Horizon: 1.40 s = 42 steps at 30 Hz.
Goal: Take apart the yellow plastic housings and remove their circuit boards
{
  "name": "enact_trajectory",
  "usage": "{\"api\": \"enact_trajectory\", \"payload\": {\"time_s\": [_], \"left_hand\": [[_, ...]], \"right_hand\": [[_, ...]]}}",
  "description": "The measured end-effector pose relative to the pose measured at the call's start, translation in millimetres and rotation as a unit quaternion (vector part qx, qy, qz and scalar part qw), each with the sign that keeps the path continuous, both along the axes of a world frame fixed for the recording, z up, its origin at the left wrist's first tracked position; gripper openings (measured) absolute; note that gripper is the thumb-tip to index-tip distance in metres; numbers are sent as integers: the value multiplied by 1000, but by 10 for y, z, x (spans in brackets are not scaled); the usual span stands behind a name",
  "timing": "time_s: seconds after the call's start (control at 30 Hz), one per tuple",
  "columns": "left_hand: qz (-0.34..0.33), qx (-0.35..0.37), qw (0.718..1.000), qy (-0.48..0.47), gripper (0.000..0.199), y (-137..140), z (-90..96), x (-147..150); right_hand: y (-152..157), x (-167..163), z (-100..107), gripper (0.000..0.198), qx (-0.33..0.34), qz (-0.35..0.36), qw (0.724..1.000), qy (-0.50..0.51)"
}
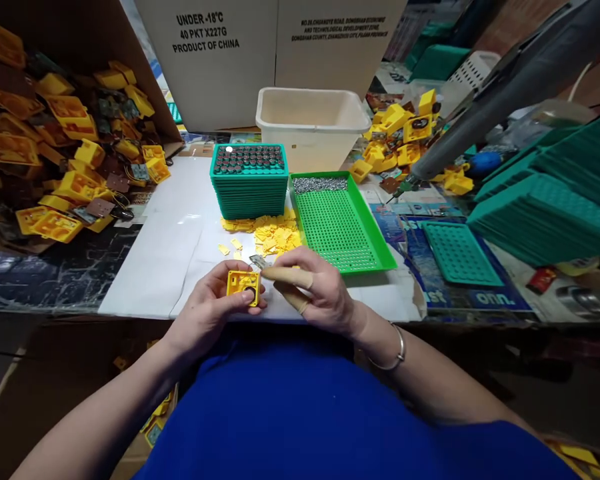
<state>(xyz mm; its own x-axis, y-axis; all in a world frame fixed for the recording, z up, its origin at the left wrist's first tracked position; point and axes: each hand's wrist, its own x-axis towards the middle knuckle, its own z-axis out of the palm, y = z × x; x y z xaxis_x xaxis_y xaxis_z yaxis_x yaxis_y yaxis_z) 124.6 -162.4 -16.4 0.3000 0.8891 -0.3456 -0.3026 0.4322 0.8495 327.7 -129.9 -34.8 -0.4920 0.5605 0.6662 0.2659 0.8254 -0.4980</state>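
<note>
- Yellow housing (237,279): in the left hand (215,297), open side up, above the white sheet (145,267) at the near edge of the bench.
- Left grip: closed on the housing; thumb over the front beside the black round part (251,292), fingers around the outside.
- Right hand (320,290): fingertips at the small circuit board (257,261), just beyond the housing's upper right corner. Whether they pinch the board or only touch it: cannot tell.
- Tan finger covers (293,276) on two right fingers; probably improve friction on smooth parts.
- Housing, judged: light, stiff moulded plastic, somewhat slick. Best hold: opposite outer walls, keeping the thumb off the round part.
- Board, judged: very light, rigid, fragile at its components. Best hold: by the edges, without tugging; any wiring is too small to make out.
- Nearby: loose yellow pieces (277,237), small and probably easily scattered.
</note>
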Motion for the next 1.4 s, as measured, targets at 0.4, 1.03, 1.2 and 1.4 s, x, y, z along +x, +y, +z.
{"api": "enact_trajectory", "payload": {"time_s": [0.4, 1.03, 1.2, 1.4], "left_hand": [[-87, -15, 995, 41, 33, -36, -21, -88], [62, 67, 992, 87, 35, 8, -99, -5], [18, -19, 1000, 9, 43, 15, -75, -17], [22, -9, 1000, 21, 40, 25, -80, 17]], "right_hand": [[47, 0, -30, 24, -81, 46, 994, 57], [-134, -29, -146, 26, 70, 9, 997, -31], [-154, -65, -47, 28, 122, 4, 991, -51], [-129, -79, -99, 25, 201, 14, 977, -68]]}}
